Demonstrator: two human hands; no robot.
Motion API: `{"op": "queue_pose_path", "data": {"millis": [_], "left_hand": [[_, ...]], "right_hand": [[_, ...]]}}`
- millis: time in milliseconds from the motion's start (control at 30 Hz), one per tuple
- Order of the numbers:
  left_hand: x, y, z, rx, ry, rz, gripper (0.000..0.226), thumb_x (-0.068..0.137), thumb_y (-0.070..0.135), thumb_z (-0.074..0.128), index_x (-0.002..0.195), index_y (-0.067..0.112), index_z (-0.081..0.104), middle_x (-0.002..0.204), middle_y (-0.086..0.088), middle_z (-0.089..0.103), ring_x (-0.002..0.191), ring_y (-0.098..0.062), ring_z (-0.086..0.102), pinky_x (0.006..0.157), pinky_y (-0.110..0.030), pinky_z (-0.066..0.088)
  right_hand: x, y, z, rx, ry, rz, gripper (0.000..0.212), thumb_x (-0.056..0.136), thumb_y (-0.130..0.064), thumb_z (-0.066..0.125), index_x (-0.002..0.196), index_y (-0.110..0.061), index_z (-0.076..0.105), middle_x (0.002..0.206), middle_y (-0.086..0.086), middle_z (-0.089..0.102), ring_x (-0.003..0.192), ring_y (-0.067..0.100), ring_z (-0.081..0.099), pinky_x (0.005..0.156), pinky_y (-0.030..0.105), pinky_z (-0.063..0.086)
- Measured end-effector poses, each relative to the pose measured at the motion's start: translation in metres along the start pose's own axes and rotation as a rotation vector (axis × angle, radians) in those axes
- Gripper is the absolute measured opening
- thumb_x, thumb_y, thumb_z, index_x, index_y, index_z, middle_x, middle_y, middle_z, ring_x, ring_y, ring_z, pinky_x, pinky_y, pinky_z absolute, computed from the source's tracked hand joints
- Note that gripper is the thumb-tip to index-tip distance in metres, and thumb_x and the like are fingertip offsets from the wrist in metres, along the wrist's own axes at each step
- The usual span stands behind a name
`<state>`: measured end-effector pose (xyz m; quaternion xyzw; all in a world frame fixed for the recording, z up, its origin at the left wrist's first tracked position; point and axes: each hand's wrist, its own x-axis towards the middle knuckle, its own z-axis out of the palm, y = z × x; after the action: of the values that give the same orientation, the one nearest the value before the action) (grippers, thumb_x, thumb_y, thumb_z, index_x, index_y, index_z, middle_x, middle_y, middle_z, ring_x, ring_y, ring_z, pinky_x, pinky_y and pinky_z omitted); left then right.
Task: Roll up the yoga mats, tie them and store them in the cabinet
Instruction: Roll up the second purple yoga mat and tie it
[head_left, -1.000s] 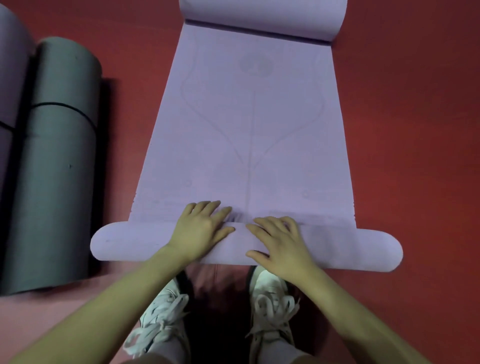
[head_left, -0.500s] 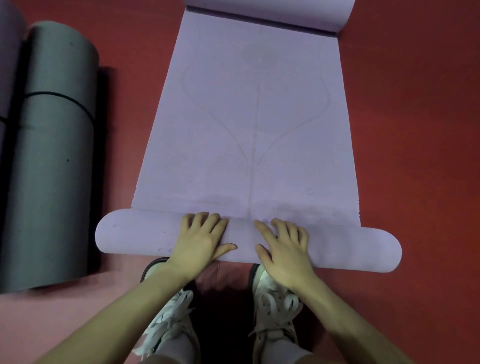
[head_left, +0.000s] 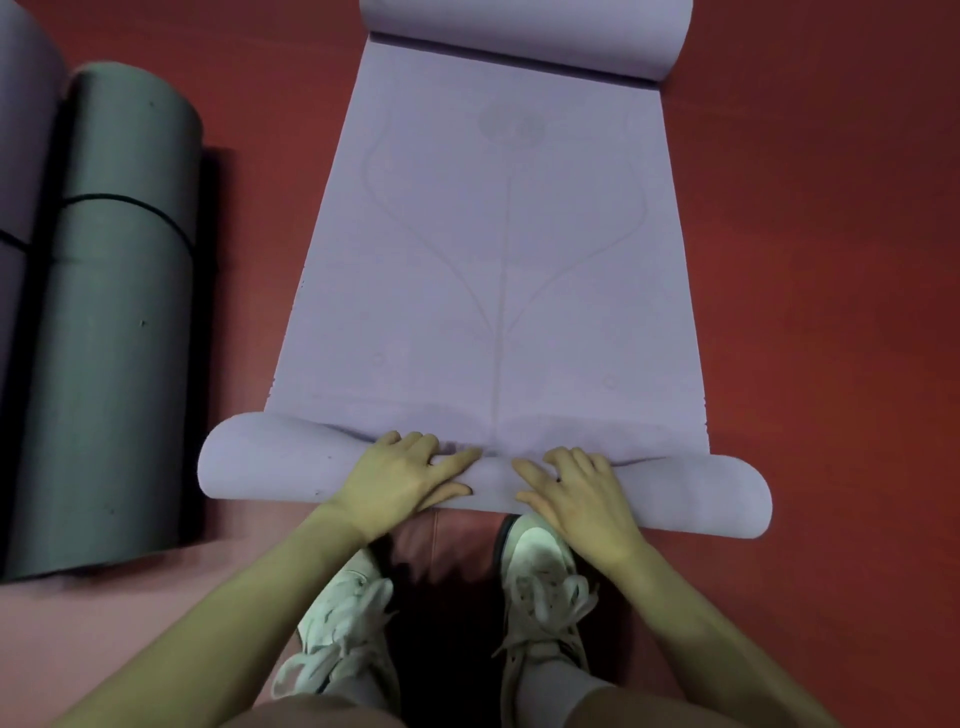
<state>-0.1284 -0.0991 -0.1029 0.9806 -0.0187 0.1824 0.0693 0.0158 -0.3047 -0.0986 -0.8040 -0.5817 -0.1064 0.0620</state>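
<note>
**Both hands pressed on the near roll of the lilac mat**

The long lilac foam yoga mat (head_left: 498, 270) lay stretched out on the red floor (head_left: 810, 260), running away from the person. Its near end was wound into a low, loose roll (head_left: 270, 462) lying crosswise just in front of the white lace-up shoes (head_left: 540, 571). The far end curled up on itself as well (head_left: 524, 31), probably because the foam kept its stored shape.

The left hand (head_left: 400, 478) and the right hand (head_left: 576, 488) sat close together at the middle of the roll, palms down. The fingers reached over the top towards the crease where the roll met the flat sheet, and the thumbs lay on the near side. The fingers looked only lightly bent, pressing and pushing the roll rather than closing round it. Placing the hands centrally seemed meant to drive the roll straight along the faint printed centre line. The roll's outer ends stood fuller than the pressed middle, so it could easily wind unevenly.

To the left, well apart from the lilac mat, a dark grey rolled mat (head_left: 114, 322) lay on the floor with a thin black band (head_left: 124, 200) round it, apparently tied already and waiting. Beside it, at the picture's edge, part of another rolled mat, pale purple (head_left: 21, 104), showed. No cabinet was in view. By my judgement most of the rolling, then tying and storing, was left.
</note>
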Motion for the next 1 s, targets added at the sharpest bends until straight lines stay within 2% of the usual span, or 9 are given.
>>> {"op": "queue_pose_path", "data": {"millis": [133, 233, 367, 500, 600, 767, 867, 933, 1000], "left_hand": [[-0.015, -0.001, 0.009, -0.14, -0.163, -0.022, 0.051, 0.099, 0.059, 0.015, 0.126, 0.032, 0.049, 0.068, 0.002, 0.06, 0.05, -0.015, 0.058, 0.041, -0.019, 0.042], [-0.022, 0.0, 0.014, -0.138, -0.214, -0.038, 0.059, 0.099, 0.059, 0.014, 0.122, 0.034, 0.062, 0.072, 0.007, 0.056, 0.048, -0.008, 0.055, 0.037, -0.017, 0.037], [-0.03, 0.004, 0.017, -0.161, -0.243, -0.046, 0.061, 0.098, 0.06, 0.014, 0.119, 0.034, 0.065, 0.081, 0.007, 0.054, 0.05, -0.005, 0.053, 0.039, -0.016, 0.037], [-0.033, 0.009, 0.012, -0.242, -0.265, -0.126, 0.058, 0.098, 0.06, 0.017, 0.131, 0.03, 0.054, 0.082, 0.005, 0.057, 0.052, -0.01, 0.057, 0.039, -0.019, 0.04], [-0.031, 0.01, 0.01, -0.228, -0.234, -0.16, 0.052, 0.098, 0.059, 0.016, 0.132, 0.031, 0.044, 0.084, 0.007, 0.058, 0.055, -0.01, 0.059, 0.048, -0.021, 0.045], [-0.038, 0.007, 0.019, -0.16, -0.19, -0.086, 0.053, 0.094, 0.065, 0.026, 0.124, 0.028, 0.049, 0.089, 0.0, 0.057, 0.078, -0.02, 0.058, 0.067, -0.031, 0.047], [-0.042, 0.009, 0.025, -0.088, -0.197, -0.09, 0.06, 0.084, 0.065, 0.039, 0.125, 0.024, 0.052, 0.1, -0.003, 0.06, 0.084, -0.021, 0.06, 0.068, -0.031, 0.048], [-0.039, 0.008, 0.026, -0.096, -0.232, -0.11, 0.06, 0.089, 0.065, 0.032, 0.122, 0.024, 0.061, 0.098, -0.001, 0.062, 0.077, -0.02, 0.063, 0.063, -0.029, 0.049], [-0.033, 0.003, 0.024, -0.139, -0.279, -0.115, 0.065, 0.094, 0.065, 0.02, 0.123, 0.026, 0.063, 0.097, 0.002, 0.065, 0.074, -0.018, 0.065, 0.06, -0.027, 0.049]], "right_hand": [[-0.013, -0.003, 0.013, 0.134, -0.082, -0.003, 0.039, 0.084, -0.051, 0.042, 0.114, -0.029, 0.053, 0.087, 0.003, 0.054, 0.064, 0.018, 0.058, 0.053, 0.026, 0.046], [-0.02, -0.005, 0.018, 0.227, -0.169, 0.032, 0.043, 0.086, -0.055, 0.039, 0.113, -0.031, 0.063, 0.096, 0.002, 0.051, 0.072, 0.019, 0.058, 0.058, 0.026, 0.048], [-0.035, -0.009, 0.016, 0.296, -0.187, -0.005, 0.05, 0.093, -0.059, 0.036, 0.127, -0.028, 0.054, 0.098, 0.006, 0.054, 0.084, 0.021, 0.042, 0.07, 0.034, 0.032], [-0.03, -0.006, 0.011, 0.238, -0.181, -0.019, 0.045, 0.097, -0.054, 0.029, 0.13, -0.031, 0.05, 0.092, 0.002, 0.058, 0.081, 0.019, 0.044, 0.07, 0.031, 0.031], [-0.024, -0.006, 0.012, 0.238, -0.144, -0.028, 0.046, 0.099, -0.055, 0.022, 0.125, -0.034, 0.054, 0.086, -0.001, 0.057, 0.077, 0.016, 0.044, 0.068, 0.027, 0.034], [-0.016, -0.004, 0.018, 0.222, -0.169, 0.037, 0.039, 0.085, -0.051, 0.043, 0.107, -0.032, 0.069, 0.078, -0.003, 0.057, 0.068, 0.019, 0.052, 0.056, 0.028, 0.048], [-0.018, -0.007, 0.023, 0.193, -0.205, 0.068, 0.041, 0.086, -0.052, 0.042, 0.107, -0.032, 0.071, 0.092, -0.003, 0.062, 0.08, 0.021, 0.055, 0.074, 0.035, 0.038], [-0.024, -0.008, 0.023, 0.19, -0.223, 0.083, 0.048, 0.084, -0.058, 0.042, 0.116, -0.032, 0.066, 0.107, 0.001, 0.058, 0.094, 0.022, 0.047, 0.082, 0.036, 0.03], [-0.023, -0.005, 0.022, 0.196, -0.228, 0.061, 0.055, 0.082, -0.062, 0.042, 0.123, -0.03, 0.063, 0.107, 0.001, 0.055, 0.094, 0.02, 0.043, 0.082, 0.034, 0.029]]}}
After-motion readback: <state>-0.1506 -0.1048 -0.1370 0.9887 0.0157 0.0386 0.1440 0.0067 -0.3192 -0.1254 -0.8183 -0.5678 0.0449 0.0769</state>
